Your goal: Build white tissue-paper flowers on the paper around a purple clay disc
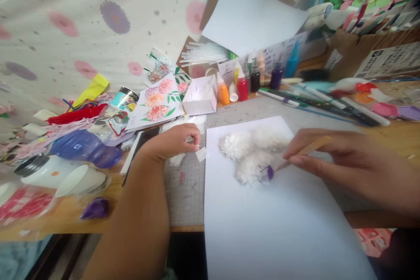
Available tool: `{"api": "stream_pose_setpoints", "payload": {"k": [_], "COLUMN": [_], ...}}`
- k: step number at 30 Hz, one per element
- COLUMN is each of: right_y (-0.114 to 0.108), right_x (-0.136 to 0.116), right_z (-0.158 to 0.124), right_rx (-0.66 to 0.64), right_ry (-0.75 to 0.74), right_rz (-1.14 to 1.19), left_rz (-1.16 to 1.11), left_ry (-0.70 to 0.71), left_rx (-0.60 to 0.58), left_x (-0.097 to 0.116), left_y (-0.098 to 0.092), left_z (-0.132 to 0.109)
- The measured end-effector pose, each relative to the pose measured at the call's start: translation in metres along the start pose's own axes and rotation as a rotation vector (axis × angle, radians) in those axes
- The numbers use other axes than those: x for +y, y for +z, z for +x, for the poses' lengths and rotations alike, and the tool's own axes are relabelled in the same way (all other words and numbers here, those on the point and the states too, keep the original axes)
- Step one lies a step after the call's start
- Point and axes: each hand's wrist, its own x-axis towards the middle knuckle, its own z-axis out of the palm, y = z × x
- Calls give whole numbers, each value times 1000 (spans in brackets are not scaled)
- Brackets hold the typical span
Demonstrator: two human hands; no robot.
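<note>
A white sheet of paper [262, 218] lies on the grey cutting mat [185, 192] in front of me. Three crumpled white tissue clumps [251, 153] sit on its upper part. My right hand [331, 162] is closed on a thin wooden brush [308, 151]. Its purple-tipped end touches the lower clump. My left hand [175, 140] rests at the sheet's left edge. Its fingers are pinched on a small piece of white tissue [200, 154].
Paint bottles [243, 85] in several colours stand behind the sheet, next to a white paper box [201, 96]. Pens and brushes [315, 100] lie at the right. Flower cards [157, 103], a blue bottle [85, 146] and white cups [80, 179] crowd the left.
</note>
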Motion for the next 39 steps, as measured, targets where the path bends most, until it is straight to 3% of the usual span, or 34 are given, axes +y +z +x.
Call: {"api": "stream_pose_setpoints", "payload": {"k": [5, 7, 11, 19, 23, 28, 34, 37, 39], "right_y": [-1, 0, 2, 5, 7, 12, 13, 9, 5], "right_x": [0, 0, -5, -17, -16, -15, -14, -11, -7], "right_z": [1, 2, 3, 2, 4, 5, 7, 9, 9], "right_rx": [16, 47, 72, 125, 152, 151, 115, 112, 112], "right_ry": [24, -10, -16, -53, -74, 17, 122, 196, 223], "right_rz": [131, 254, 431, 539, 557, 545, 527, 541, 550], "left_rz": [-429, -608, -887, -1176, -1200, -1179, -1071, -806, -536], "left_ry": [370, 448, 434, 288, 295, 328, 275, 255, 317], "left_rx": [256, 261, 194, 92, 67, 78, 83, 179, 253], "left_x": [41, 60, 81, 82, 83, 85, 87, 87, 90], "left_y": [13, 24, 41, 54, 57, 57, 57, 55, 53], "left_z": [5, 10, 19, 28, 30, 28, 27, 27, 25]}}
